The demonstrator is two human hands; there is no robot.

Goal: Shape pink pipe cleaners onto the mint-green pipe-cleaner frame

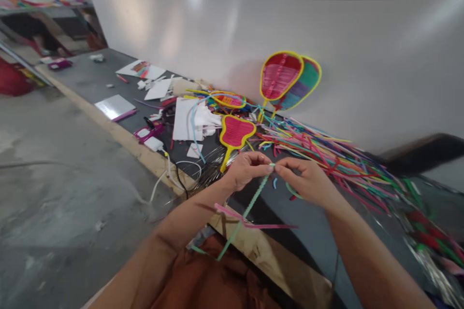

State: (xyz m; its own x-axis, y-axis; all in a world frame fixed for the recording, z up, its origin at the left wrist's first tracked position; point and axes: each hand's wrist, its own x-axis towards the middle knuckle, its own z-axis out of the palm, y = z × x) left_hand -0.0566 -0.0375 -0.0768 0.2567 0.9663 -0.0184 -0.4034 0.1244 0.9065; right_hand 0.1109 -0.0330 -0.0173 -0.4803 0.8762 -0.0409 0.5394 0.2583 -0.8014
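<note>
Both hands meet over the dark tabletop, fingertips pinched close together. My left hand [250,170] is closed on the upper end of a light green twisted pipe cleaner [254,201], which hangs down toward my lap. My right hand [304,178] pinches the same end from the other side; a green loop shows below its fingers. A pink pipe cleaner [268,226] crosses the green one lower down. Just beyond my left hand lies a small pink fan shape with a yellow rim and handle [237,133]. The exact spot between the fingertips is mostly hidden.
A heap of coloured pipe cleaners [319,147] spreads to the right. Two larger fan shapes [282,77] lean on the white partition [188,24]. White papers [184,120], a purple glue gun-like device [148,131] and cables [170,178] lie left. The table's wooden edge [108,128] faces me.
</note>
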